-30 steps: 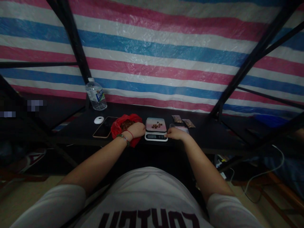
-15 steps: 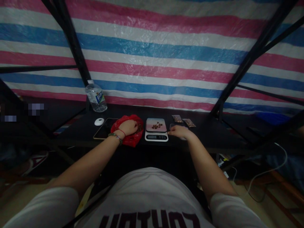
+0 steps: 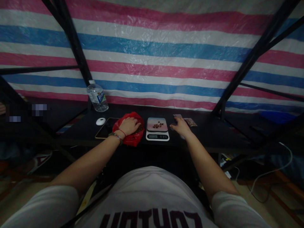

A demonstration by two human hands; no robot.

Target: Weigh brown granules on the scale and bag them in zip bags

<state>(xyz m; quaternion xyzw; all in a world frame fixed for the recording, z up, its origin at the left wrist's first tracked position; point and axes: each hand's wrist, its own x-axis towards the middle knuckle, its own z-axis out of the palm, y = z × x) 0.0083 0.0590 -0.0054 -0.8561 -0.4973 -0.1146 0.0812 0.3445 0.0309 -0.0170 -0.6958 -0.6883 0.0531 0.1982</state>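
1. While the left hand lies across the mouth of the red plastic bag, its fingers reach towards the brown pieces inside; whether they pinch any, I cannot tell.
2. This bag sits on the dark bench, just left of the scale and beside the phone. Its thin film looks soft and easily crumpled, so the gathered rim seems the place to hold it, with a palm beneath, since loose contents may shift.
3. More small pieces lie scattered on the scale's platform. They look light and hard, probably apt to roll; a gentle pinch from the sides should suit them.
4. Just right of the scale is the right hand, thumb and fingers spread apart, close to a clear packet; contact is impossible to confirm.
5. A second packet lies just right of that hand. Both look limp, light and perhaps slippery; an edge or corner likely gives the surest grip.
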